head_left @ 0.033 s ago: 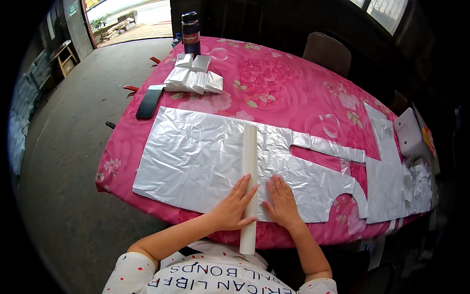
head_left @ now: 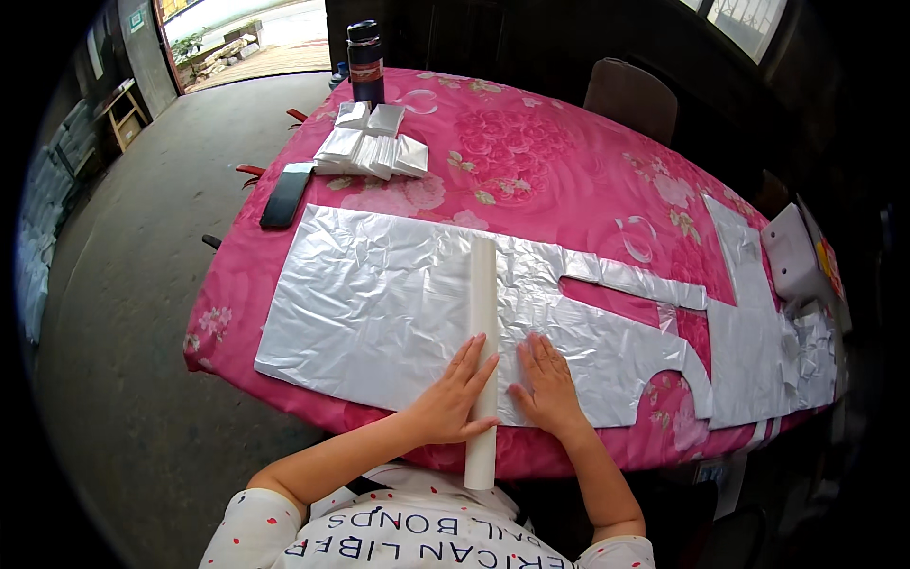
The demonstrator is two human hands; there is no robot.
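A pale tube [head_left: 483, 284] lies across a thin, silvery-white plastic sheet [head_left: 370, 294], its near end past the table edge. The sheet is creased, with curved cut-outs and strap-like strips at its right end. My left hand [head_left: 457, 398] rests on the lower part of the tube, fingers stretched out and thumb apart, not wrapped round it. Just right of the tube, my right hand [head_left: 548, 387] lies flat on the sheet with nothing in it.
Small folded plastic packets [head_left: 370, 147], a phone [head_left: 285, 197] and a dark flask [head_left: 365, 64] are on the pink flowered tablecloth [head_left: 517, 142] at the far left. More silvery plastic [head_left: 744, 360] and a white container [head_left: 790, 254] lie right. A chair [head_left: 633, 100] stands beyond.
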